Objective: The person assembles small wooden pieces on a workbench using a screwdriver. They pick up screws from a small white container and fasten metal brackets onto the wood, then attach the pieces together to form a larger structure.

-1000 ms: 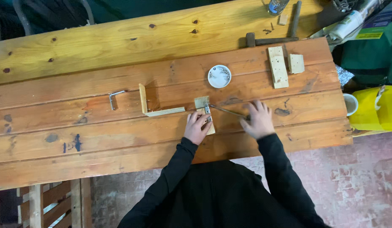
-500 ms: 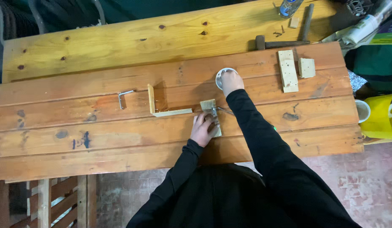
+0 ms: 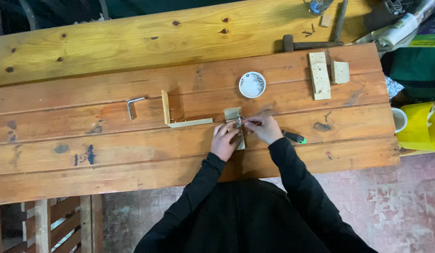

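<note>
My left hand (image 3: pixel 226 140) presses down on a small wooden block (image 3: pixel 233 114) that lies on the wooden workbench (image 3: pixel 109 140). A small metal bracket (image 3: pixel 238 122) sits on the block. My right hand (image 3: pixel 263 128) is just right of it, its fingertips pinched on a tiny screw at the bracket. A screwdriver with a black and green handle (image 3: pixel 294 137) lies on the bench beside my right wrist. A white round dish (image 3: pixel 252 85) with several small screws stands just beyond the block.
An L-shaped wooden piece (image 3: pixel 173 117) lies left of the block, with a metal angle bracket (image 3: pixel 132 105) farther left. Two pale wood blocks (image 3: pixel 319 75) and a hammer (image 3: pixel 306 45) are at the back right. A white cup (image 3: pixel 400 119) and a yellow container (image 3: pixel 421 126) stand off the right edge.
My right hand reached out to the white dish, then came back to the bracket with its fingers pinched. My left hand stayed on the block.
</note>
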